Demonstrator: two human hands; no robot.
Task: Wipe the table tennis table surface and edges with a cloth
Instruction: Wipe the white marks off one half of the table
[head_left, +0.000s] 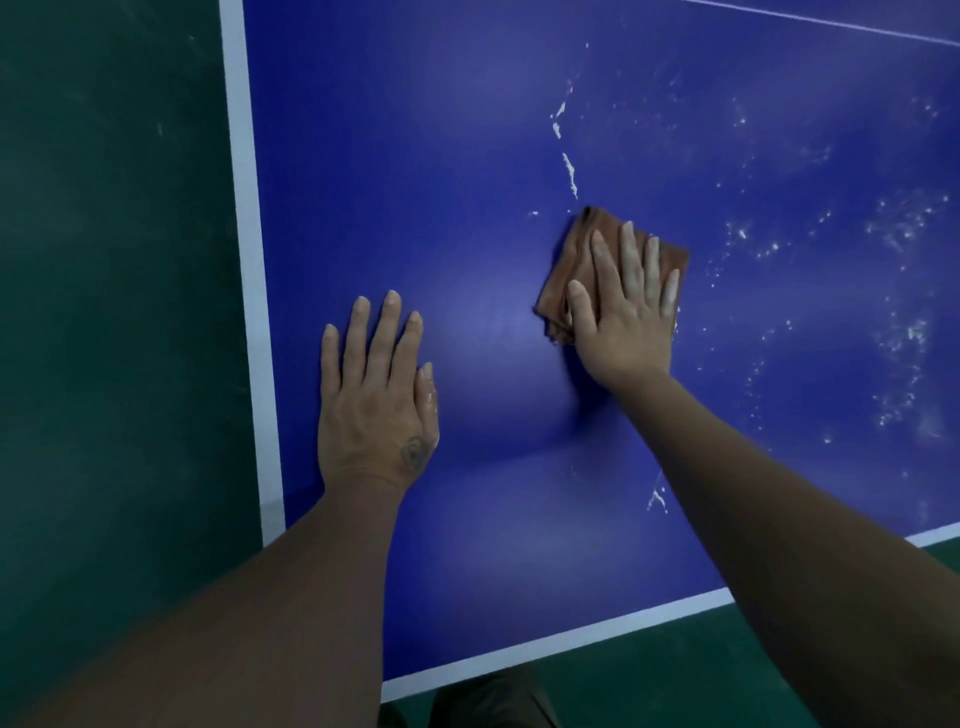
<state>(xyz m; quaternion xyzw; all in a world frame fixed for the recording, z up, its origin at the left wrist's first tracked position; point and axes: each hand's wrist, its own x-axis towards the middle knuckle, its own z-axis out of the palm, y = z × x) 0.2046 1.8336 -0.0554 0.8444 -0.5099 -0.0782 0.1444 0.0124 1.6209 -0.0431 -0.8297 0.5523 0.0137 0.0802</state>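
Counter: the blue table tennis counter (467, 156) fills most of the view; its far end and right side are cut off by the frame, only the near-left corner shows.
Floor: dark green floor (104, 312) lies left of and below the counter, dim and without detail.
Edge lines: a white border (249, 234) runs along the left side and the near edge.
Left hand: the left hand (374, 395) lies flat on the counter near the left border, fingers spread wide, holding nothing.
Right hand: the right hand (623, 312) presses palm-down, fingers extended, on the cloth.
Cloth: a folded brown cloth (571, 265) sits mid-counter, largely hidden beneath the right hand.
White specks: residue (893, 332) dots the counter right of the cloth; what it is cannot be told.
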